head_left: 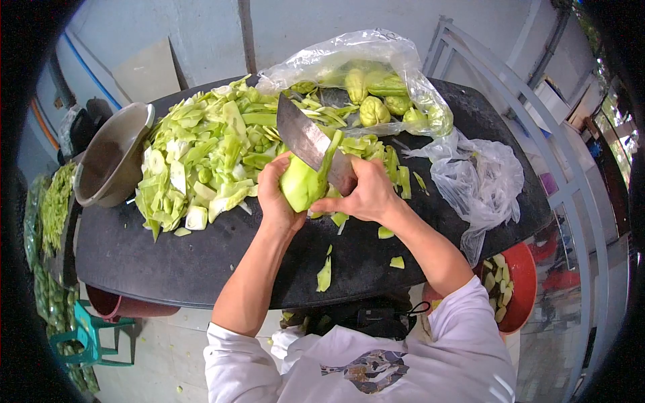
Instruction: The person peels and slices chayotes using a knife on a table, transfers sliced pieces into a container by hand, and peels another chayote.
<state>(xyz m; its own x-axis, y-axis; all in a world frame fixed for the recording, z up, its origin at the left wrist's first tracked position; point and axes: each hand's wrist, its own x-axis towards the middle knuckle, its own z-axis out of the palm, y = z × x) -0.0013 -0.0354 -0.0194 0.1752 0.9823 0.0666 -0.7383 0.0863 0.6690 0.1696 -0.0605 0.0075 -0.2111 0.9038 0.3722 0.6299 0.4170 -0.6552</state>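
Note:
My left hand is wrapped round a pale green, partly peeled chayote above the front middle of the dark table. In my right hand is a broad-bladed knife, its blade slanting up and left across the chayote. A strip of green peel stands up along the blade; part of the cutting edge is hidden behind it. Just beyond my hands, a large heap of chayote peelings covers the table's left and middle. Loose peel scraps lie nearer me.
A clear plastic bag with several whole chayotes lies at the back. Crumpled plastic is on the right, a grey basin on the left. Below are a red tub and a green stool. A metal railing runs along the right.

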